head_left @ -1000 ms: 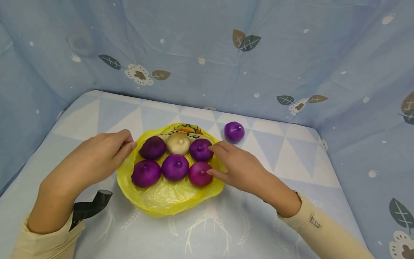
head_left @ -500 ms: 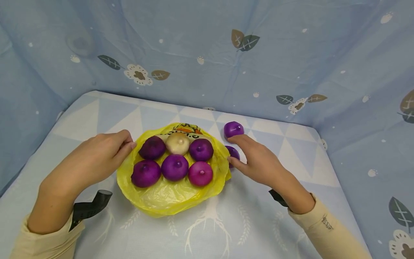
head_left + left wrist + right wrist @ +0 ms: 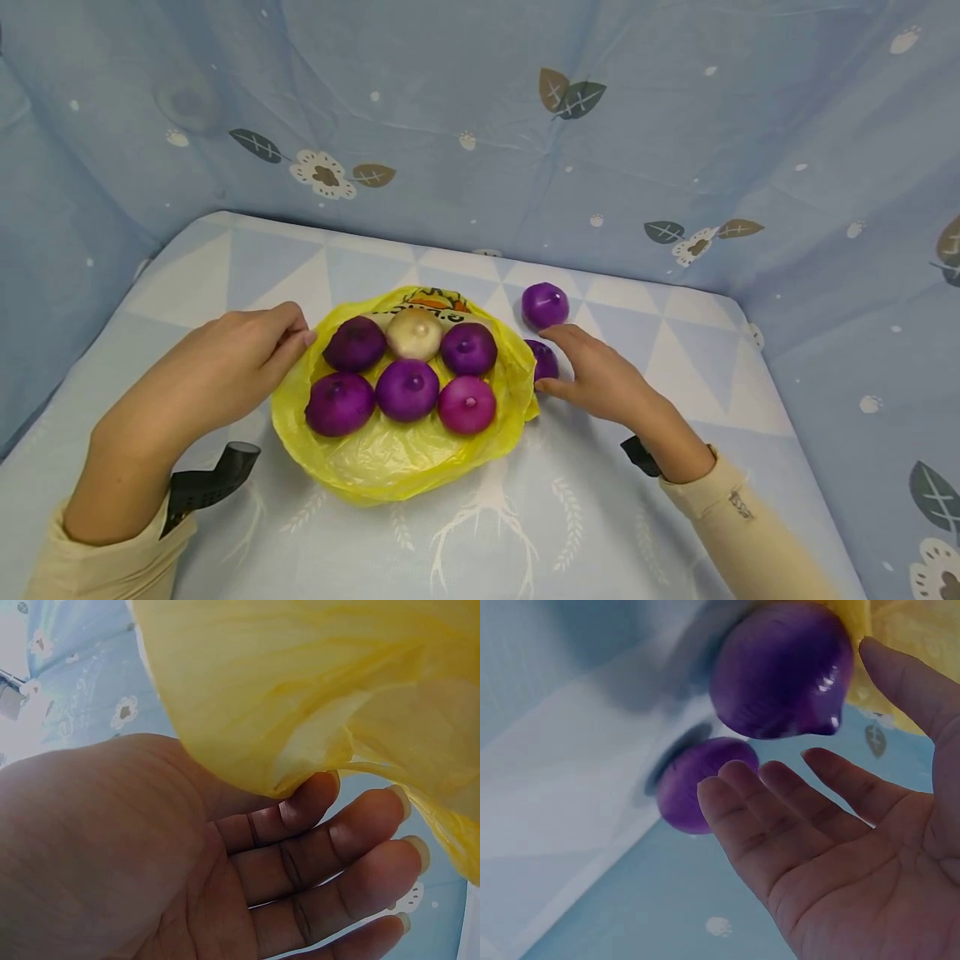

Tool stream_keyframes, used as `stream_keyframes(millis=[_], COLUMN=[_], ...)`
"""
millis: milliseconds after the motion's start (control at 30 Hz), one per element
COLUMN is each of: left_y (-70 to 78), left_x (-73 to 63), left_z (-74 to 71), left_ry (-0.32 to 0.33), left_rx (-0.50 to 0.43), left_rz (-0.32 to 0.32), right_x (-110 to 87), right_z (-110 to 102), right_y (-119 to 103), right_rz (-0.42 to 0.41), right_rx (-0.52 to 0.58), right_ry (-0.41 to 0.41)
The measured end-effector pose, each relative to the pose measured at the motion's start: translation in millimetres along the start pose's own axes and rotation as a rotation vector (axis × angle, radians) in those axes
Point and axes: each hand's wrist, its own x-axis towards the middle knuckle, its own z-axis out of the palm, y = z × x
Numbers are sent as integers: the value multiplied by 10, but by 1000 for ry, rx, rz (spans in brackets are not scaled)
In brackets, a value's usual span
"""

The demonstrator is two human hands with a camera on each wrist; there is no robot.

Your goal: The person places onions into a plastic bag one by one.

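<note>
My left hand [image 3: 217,362] pinches the left rim of a yellow plastic bag [image 3: 382,462] between thumb and index finger; in the left wrist view the other fingers [image 3: 360,832] lie loosely bent below the bag's edge. Inside the spread-open bag sit several purple onions [image 3: 407,389], one of them pinker [image 3: 467,405], plus a pale onion [image 3: 414,334]. To the right of the bag, my right hand [image 3: 600,371] reaches with thumb and fingers apart around a purple onion [image 3: 784,671], partly hidden behind the bag's rim in the head view. Its palm holds nothing.
Another purple onion [image 3: 545,306] lies farther back, just beyond the right fingertips. A patterned cloth [image 3: 675,392] covers the table, and blue printed curtains [image 3: 465,125] rise along its back and sides. A black wrist mount [image 3: 213,479] sticks out beneath the left wrist.
My right hand has moved right, off the bag's right rim, to the onion beside the bag, which has come into view. The left hand keeps its hold on the bag.
</note>
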Motion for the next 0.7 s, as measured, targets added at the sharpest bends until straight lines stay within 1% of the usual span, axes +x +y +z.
stream_keyframes(millis=[133, 333, 567, 700], left_y=[-4, -8, -13, -16], left_x=[-1, 2, -5, -12], left_z=[1, 1, 9, 14], left_ry=[8, 12, -1, 14], left_rx=[3, -1, -6, -1], left_rz=[2, 5, -5, 5], right_x=[19, 46, 49, 41], right_z=[66, 129, 193, 208], right_y=[69, 131, 158, 159], right_rz=[1, -25, -25, -32], right_rx=[27, 67, 79, 77], right_ry=[-5, 2, -3, 16])
